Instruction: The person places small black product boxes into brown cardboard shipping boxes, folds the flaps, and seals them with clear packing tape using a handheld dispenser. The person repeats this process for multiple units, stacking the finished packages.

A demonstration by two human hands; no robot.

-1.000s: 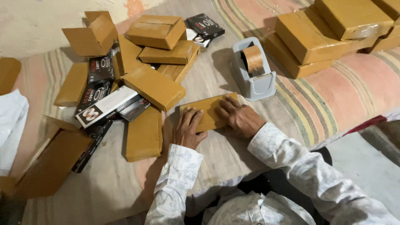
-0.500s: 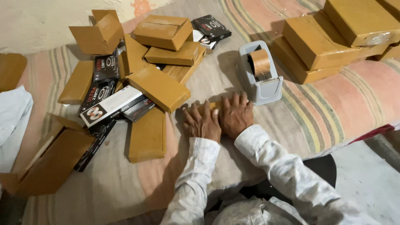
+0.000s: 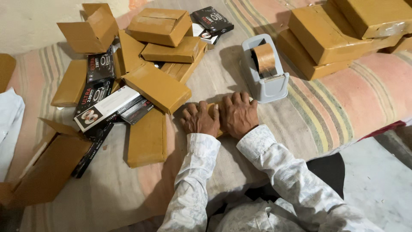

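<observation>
Left hand (image 3: 199, 120) and right hand (image 3: 238, 114) press flat (fingers spread, gripping nothing) on a box (image 3: 216, 124) atop striped cloth (image 3: 326, 107).

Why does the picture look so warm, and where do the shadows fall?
Head view: soft yellowish light; the tape dispenser casts its shadow leftward onto the striped cloth, both hands stay sharp, the right-hand box stack shows faint glare, and edges bend slightly.
</observation>
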